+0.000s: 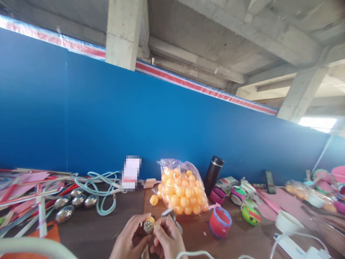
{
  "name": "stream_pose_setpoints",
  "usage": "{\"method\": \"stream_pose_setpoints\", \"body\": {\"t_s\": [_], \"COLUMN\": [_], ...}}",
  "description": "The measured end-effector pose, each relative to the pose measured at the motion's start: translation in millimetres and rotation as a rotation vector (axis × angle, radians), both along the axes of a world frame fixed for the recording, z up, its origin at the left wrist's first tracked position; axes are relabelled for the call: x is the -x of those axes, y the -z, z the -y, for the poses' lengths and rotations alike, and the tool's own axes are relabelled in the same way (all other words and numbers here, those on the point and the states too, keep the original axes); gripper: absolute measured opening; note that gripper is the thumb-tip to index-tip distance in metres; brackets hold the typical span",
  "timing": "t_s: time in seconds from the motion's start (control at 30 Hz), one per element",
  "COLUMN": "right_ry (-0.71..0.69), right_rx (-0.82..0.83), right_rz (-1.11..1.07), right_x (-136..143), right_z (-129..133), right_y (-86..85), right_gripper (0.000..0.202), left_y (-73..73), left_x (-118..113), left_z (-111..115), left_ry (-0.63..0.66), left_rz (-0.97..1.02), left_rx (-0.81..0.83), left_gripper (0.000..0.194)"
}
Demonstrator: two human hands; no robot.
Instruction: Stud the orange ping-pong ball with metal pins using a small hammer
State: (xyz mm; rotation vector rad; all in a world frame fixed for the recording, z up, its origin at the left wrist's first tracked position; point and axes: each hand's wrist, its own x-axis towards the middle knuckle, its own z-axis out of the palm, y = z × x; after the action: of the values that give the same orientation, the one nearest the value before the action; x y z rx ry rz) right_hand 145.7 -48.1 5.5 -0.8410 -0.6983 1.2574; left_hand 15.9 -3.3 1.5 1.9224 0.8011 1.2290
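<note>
My left hand (131, 238) is closed around a small orange ball (149, 226) whose near side is covered with shiny silver beads. Beside it, the fingers of my right hand (168, 235) are pinched together at the ball's right edge; what they hold is too small to make out. A grey, flat metallic piece (172, 216) sticks out behind my right fingers, and I cannot tell whether that hand grips it. Just beyond my hands stands a clear plastic bag (185, 190) full of orange balls. One loose orange ball (153, 200) lies left of the bag.
Several silver egg-shaped pieces (64, 213) and a coiled light-blue cable (104, 205) lie left. A black bottle (214, 172), a red round container (220, 223), a green-red pouch (250, 214) and a white power strip (289, 246) are right. A blue wall (161, 118) stands behind.
</note>
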Motion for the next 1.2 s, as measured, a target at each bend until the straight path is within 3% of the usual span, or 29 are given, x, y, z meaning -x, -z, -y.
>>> {"method": "stream_pose_setpoints", "body": {"t_s": [0.43,0.8,1.03,1.2], "right_ry": [0.084,0.134,0.039,0.014], "right_rx": [0.031,-0.031,-0.051,-0.049], "right_rz": [0.331,0.432,0.148,0.008], "right_x": [-5.8,-8.5,-10.4,-3.8], "right_z": [-2.3,-3.6,-13.4,-9.9], "right_y": [5.4,11.3,30.2,16.9], "right_gripper": [0.045,0.042,0.040,0.039], "left_y": [-5.0,-3.4,-2.7,-5.4], "left_x": [-1.6,-2.9,-2.1,-1.9], "left_z": [0.5,-1.1,-1.0,-0.2], "left_ry": [-0.027,0.016,0.028,0.023], "left_rz": [0.077,0.038,0.035,0.056], "left_rx": [-0.067,-0.072,-0.085,-0.079], "left_gripper": [0.031,0.038,0.036,0.035]}}
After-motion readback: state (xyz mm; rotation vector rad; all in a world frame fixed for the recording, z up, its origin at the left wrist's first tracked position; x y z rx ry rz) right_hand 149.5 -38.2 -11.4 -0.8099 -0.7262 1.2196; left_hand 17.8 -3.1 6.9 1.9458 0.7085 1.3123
